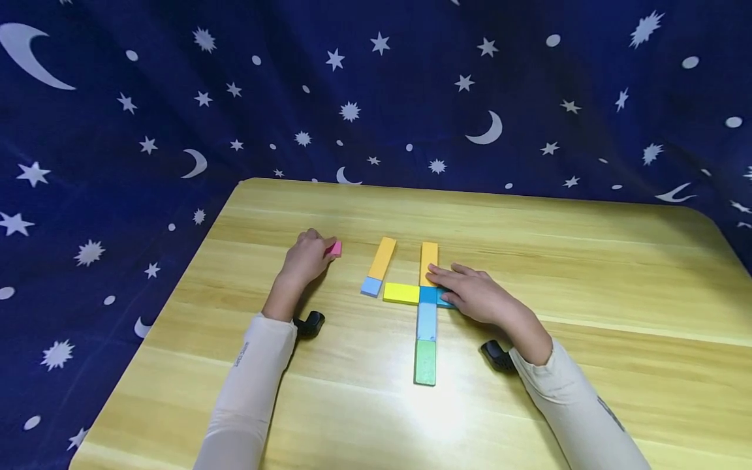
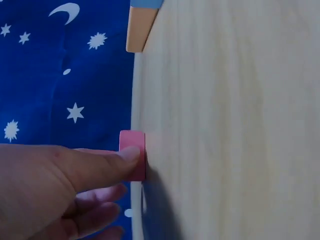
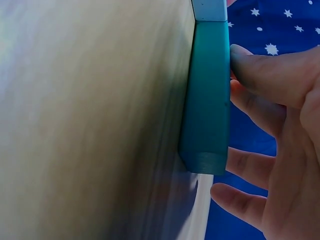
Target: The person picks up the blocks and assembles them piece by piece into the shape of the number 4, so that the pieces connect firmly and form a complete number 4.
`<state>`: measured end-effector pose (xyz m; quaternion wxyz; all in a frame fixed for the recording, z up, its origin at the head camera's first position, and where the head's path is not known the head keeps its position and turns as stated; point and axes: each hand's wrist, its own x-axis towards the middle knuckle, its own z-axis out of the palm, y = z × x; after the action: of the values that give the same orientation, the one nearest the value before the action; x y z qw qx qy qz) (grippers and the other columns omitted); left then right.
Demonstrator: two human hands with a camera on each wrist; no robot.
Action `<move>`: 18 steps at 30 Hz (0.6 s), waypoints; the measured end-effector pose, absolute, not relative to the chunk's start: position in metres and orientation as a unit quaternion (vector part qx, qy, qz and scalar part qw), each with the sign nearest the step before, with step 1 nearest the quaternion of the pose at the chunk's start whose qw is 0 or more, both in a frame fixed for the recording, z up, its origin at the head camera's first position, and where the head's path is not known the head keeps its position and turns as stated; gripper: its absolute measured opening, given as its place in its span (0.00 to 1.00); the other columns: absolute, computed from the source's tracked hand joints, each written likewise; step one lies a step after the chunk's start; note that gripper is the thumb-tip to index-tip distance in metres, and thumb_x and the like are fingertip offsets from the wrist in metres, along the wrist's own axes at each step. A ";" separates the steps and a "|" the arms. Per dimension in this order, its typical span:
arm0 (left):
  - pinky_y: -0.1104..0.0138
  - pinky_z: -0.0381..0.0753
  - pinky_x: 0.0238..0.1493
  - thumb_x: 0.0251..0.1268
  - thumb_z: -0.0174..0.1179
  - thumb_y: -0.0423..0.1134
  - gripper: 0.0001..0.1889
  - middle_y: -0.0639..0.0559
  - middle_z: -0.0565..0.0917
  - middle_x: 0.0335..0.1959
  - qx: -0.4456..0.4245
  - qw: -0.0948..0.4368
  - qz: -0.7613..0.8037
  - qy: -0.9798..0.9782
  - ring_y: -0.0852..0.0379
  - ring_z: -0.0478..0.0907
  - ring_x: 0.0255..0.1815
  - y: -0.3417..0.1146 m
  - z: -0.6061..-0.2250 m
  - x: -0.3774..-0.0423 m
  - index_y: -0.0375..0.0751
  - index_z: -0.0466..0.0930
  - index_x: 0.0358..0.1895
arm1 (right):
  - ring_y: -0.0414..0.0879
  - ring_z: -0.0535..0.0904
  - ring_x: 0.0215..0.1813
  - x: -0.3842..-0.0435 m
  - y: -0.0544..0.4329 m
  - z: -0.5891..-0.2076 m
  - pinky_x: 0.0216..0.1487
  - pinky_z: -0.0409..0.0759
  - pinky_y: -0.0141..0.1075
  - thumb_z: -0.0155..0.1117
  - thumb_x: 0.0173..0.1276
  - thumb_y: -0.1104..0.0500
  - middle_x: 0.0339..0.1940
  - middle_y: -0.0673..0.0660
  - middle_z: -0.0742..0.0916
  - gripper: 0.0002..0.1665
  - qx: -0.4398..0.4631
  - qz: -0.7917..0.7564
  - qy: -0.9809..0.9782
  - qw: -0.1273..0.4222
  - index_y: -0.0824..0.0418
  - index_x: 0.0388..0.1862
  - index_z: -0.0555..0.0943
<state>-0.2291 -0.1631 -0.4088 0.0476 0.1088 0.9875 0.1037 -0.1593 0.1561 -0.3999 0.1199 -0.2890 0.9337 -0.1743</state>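
Note:
My left hand [image 1: 307, 258] pinches a small pink block [image 2: 132, 139] against the table, thumb on its near face in the left wrist view. To its right lies a slanted strip of an orange block [image 1: 383, 258] and a short light-blue block [image 1: 371, 286]. My right hand [image 1: 478, 294] rests over a cross of blocks, fingers extended toward the upper orange block [image 1: 429, 254] and partly covering a blue block [image 1: 443, 301]. The cross also has a yellow block [image 1: 401, 293], a blue centre [image 1: 427, 296], a pale-blue block [image 1: 427, 321] and a green block [image 1: 425, 362].
Everything lies on a wood-grain table [image 1: 587, 261] with rounded far corners. A dark blue curtain [image 1: 405, 78] with moons and stars hangs behind and at the left. A black wrist device sits at each wrist, near the tabletop.

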 end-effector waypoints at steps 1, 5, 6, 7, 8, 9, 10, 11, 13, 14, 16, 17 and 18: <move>0.51 0.78 0.41 0.63 0.56 0.43 0.21 0.36 0.73 0.46 0.110 0.050 0.107 0.987 0.42 0.70 0.48 -0.161 -0.409 -0.230 0.45 0.74 0.59 | 0.68 0.58 0.67 -0.159 0.157 -0.400 0.60 0.57 0.64 0.52 0.68 0.59 0.69 0.55 0.66 0.26 -0.289 -0.175 0.934 0.120 0.57 0.66 0.66; 0.51 0.77 0.42 0.65 0.54 0.40 0.20 0.35 0.71 0.44 0.129 0.057 0.106 0.984 0.42 0.69 0.46 -0.153 -0.410 -0.234 0.39 0.73 0.58 | 0.68 0.59 0.67 -0.159 0.157 -0.400 0.58 0.58 0.65 0.53 0.68 0.59 0.69 0.55 0.67 0.26 -0.292 -0.173 0.933 0.118 0.57 0.66 0.67; 0.51 0.77 0.42 0.65 0.53 0.40 0.19 0.34 0.71 0.44 0.136 0.055 0.101 0.984 0.41 0.69 0.46 -0.150 -0.410 -0.236 0.38 0.74 0.58 | 0.68 0.60 0.66 -0.159 0.156 -0.400 0.58 0.59 0.66 0.53 0.68 0.59 0.69 0.55 0.67 0.26 -0.292 -0.172 0.933 0.119 0.57 0.66 0.67; 0.51 0.77 0.42 0.65 0.53 0.38 0.18 0.34 0.72 0.44 0.142 0.051 0.096 0.984 0.41 0.70 0.46 -0.148 -0.411 -0.237 0.37 0.74 0.57 | 0.68 0.60 0.67 -0.159 0.156 -0.401 0.58 0.59 0.66 0.53 0.68 0.59 0.69 0.54 0.67 0.26 -0.292 -0.173 0.933 0.121 0.56 0.66 0.67; 0.51 0.77 0.42 0.66 0.52 0.37 0.18 0.34 0.72 0.44 0.147 0.046 0.090 0.984 0.41 0.70 0.46 -0.144 -0.411 -0.239 0.36 0.74 0.57 | 0.68 0.60 0.67 -0.159 0.156 -0.401 0.58 0.59 0.66 0.53 0.68 0.59 0.69 0.54 0.67 0.26 -0.291 -0.173 0.933 0.123 0.56 0.66 0.67; 0.52 0.77 0.41 0.65 0.52 0.36 0.18 0.35 0.72 0.44 0.151 0.040 0.086 0.984 0.41 0.70 0.47 -0.141 -0.411 -0.241 0.35 0.74 0.57 | 0.68 0.60 0.67 -0.158 0.155 -0.401 0.58 0.59 0.66 0.53 0.68 0.58 0.69 0.54 0.67 0.26 -0.290 -0.175 0.932 0.126 0.56 0.66 0.67; 0.52 0.78 0.41 0.65 0.52 0.35 0.18 0.35 0.73 0.44 0.156 0.032 0.082 0.984 0.41 0.71 0.47 -0.138 -0.411 -0.242 0.35 0.74 0.56 | 0.67 0.60 0.67 -0.158 0.155 -0.401 0.58 0.59 0.65 0.53 0.68 0.58 0.69 0.54 0.67 0.26 -0.289 -0.176 0.932 0.129 0.56 0.66 0.67; 0.52 0.78 0.41 0.65 0.52 0.35 0.18 0.36 0.74 0.45 0.159 0.025 0.080 0.984 0.41 0.71 0.48 -0.134 -0.411 -0.243 0.34 0.74 0.56 | 0.67 0.59 0.67 -0.158 0.155 -0.401 0.59 0.58 0.65 0.53 0.68 0.58 0.69 0.53 0.67 0.26 -0.288 -0.177 0.932 0.133 0.55 0.66 0.67; 0.53 0.79 0.42 0.64 0.51 0.33 0.16 0.36 0.76 0.46 0.173 0.016 0.078 0.982 0.41 0.73 0.49 -0.126 -0.409 -0.246 0.34 0.75 0.55 | 0.67 0.59 0.67 -0.157 0.155 -0.401 0.59 0.58 0.64 0.53 0.68 0.57 0.69 0.53 0.66 0.26 -0.285 -0.177 0.932 0.138 0.55 0.66 0.67; 0.53 0.79 0.43 0.65 0.50 0.32 0.16 0.37 0.77 0.47 0.182 0.013 0.080 0.980 0.41 0.73 0.50 -0.122 -0.407 -0.247 0.33 0.75 0.55 | 0.67 0.59 0.67 -0.157 0.156 -0.401 0.59 0.59 0.64 0.53 0.68 0.57 0.69 0.53 0.67 0.26 -0.286 -0.174 0.932 0.136 0.55 0.66 0.67; 0.54 0.77 0.48 0.65 0.48 0.31 0.17 0.36 0.77 0.51 0.199 0.016 0.086 0.976 0.40 0.74 0.53 -0.114 -0.403 -0.248 0.31 0.73 0.56 | 0.67 0.60 0.67 -0.157 0.157 -0.400 0.59 0.59 0.64 0.53 0.68 0.58 0.69 0.53 0.67 0.26 -0.284 -0.174 0.933 0.134 0.55 0.66 0.67; 0.54 0.76 0.51 0.65 0.47 0.30 0.17 0.36 0.76 0.53 0.208 0.020 0.087 0.974 0.40 0.73 0.54 -0.110 -0.400 -0.249 0.31 0.72 0.57 | 0.67 0.59 0.67 -0.157 0.158 -0.400 0.59 0.59 0.63 0.53 0.68 0.57 0.69 0.53 0.67 0.26 -0.282 -0.174 0.934 0.133 0.55 0.66 0.67; 0.55 0.75 0.53 0.65 0.47 0.29 0.18 0.35 0.75 0.55 0.213 0.023 0.085 0.973 0.39 0.73 0.56 -0.107 -0.397 -0.248 0.30 0.71 0.57 | 0.67 0.60 0.67 -0.157 0.159 -0.399 0.59 0.59 0.64 0.53 0.68 0.58 0.69 0.53 0.67 0.26 -0.283 -0.173 0.934 0.130 0.55 0.66 0.67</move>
<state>-0.2482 -0.1073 -0.3972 0.0231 0.2132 0.9730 0.0848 -0.1572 0.1589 -0.3995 0.1296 -0.2828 0.9345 -0.1730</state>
